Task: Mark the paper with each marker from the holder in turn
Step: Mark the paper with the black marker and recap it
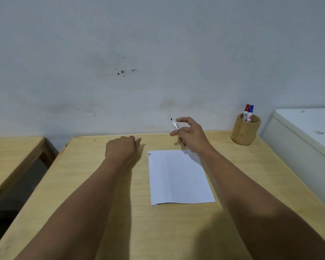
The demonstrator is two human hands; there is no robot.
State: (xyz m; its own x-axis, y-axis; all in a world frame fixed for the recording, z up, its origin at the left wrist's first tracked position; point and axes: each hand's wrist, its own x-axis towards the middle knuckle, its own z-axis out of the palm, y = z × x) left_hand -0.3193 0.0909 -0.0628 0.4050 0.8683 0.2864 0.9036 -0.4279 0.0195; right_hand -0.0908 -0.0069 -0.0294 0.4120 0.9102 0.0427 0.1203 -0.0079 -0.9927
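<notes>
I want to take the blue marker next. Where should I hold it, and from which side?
Pinch the blue marker by its capped upper part, from above: only that part stands out of the wooden holder. Come from its right, since the red marker stands close on its left.

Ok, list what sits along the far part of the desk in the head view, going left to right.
left hand closed in a fist → right hand holding a black-tipped marker → bamboo holder with a red marker and a blue marker in it.
</notes>
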